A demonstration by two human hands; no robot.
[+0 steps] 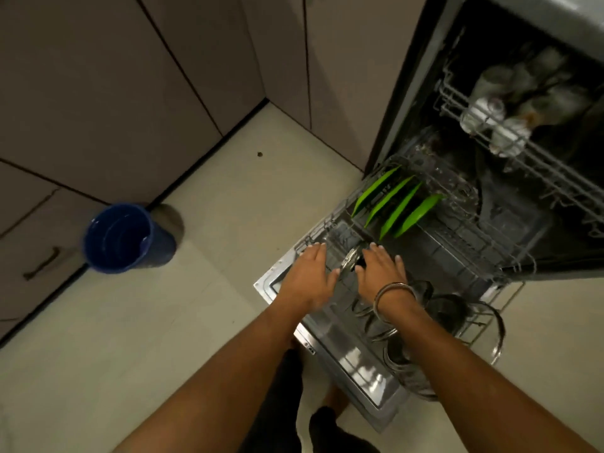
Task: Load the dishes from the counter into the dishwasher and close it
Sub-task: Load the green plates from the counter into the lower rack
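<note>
The dishwasher stands open with its door (354, 356) folded down and the lower rack (464, 243) pulled out over it. Several green plates (397, 207) stand on edge in that rack. A small round steel dish (350, 259) stands upright at the rack's near left side. My left hand (310, 273) lies with straight fingers on the rack's left rim, just left of the dish. To the dish's right, my right hand (380, 268) rests flat on the rack, thumb beside the dish. Steel pots and lids (444, 310) fill the rack's front right, partly hidden by my right forearm.
The upper rack (483, 135) holds several pale cups and glasses (490, 106). A blue bucket (127, 238) stands on the tiled floor to the left by grey cabinets (98, 93). My legs are below the door's front edge.
</note>
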